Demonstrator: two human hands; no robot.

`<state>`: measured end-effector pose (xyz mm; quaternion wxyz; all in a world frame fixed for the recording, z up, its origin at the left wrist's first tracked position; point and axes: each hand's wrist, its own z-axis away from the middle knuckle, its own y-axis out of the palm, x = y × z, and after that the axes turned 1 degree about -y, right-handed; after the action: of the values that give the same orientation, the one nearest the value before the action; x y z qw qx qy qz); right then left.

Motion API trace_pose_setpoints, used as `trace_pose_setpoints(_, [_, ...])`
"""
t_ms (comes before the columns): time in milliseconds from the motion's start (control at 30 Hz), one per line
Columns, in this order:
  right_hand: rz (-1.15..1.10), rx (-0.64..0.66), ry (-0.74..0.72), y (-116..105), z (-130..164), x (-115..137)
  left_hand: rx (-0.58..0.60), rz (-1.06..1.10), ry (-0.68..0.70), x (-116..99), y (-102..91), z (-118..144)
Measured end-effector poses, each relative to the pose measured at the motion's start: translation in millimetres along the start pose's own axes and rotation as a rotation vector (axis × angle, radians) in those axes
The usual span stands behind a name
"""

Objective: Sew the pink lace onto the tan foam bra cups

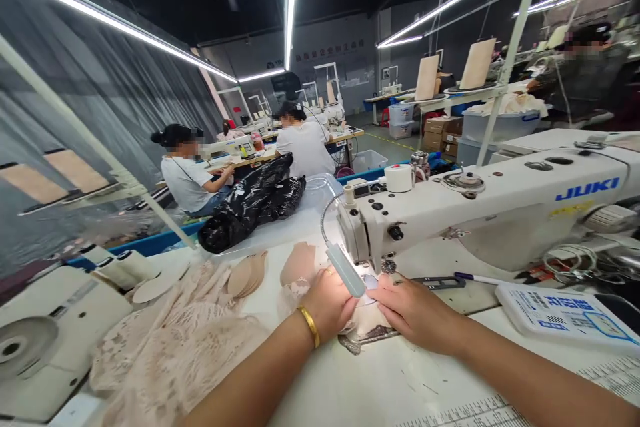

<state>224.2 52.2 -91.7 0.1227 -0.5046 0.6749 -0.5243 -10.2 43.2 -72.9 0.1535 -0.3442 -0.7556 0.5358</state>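
Observation:
My left hand (327,307), with a gold bangle at its wrist, is closed on the left side of a small beige fabric piece (364,327). Its fingertips are partly hidden behind a grey lamp head (346,270). On the fabric's right side, my right hand (413,310) pinches the edge between thumb and fingers. The fabric lies at the needle end of a white sewing machine (465,213), and its lower edge shows dark trim. Beyond my left hand lies a pink-beige cup-shaped piece (299,263).
Beige lace (180,340) is heaped at left, beside stacked oval pads (247,275). A black plastic bag (250,203) lies behind. Black thread snips (440,281), a pen (480,277) and a white case (565,317) are at right. Two people in white tops sit farther off.

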Motion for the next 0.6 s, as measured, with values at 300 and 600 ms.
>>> trace_pose_setpoints(300, [-0.197, 0.008, 0.045, 3.5, 8.0, 4.3, 0.057, 0.001, -0.201, -3.6, -5.8, 1.4])
trace_pose_setpoints(600, [-1.211, -0.079, 0.637, 20.6, -5.2, 75.9, 0.048, 1.081, -0.544, -105.2, -9.7, 92.7])
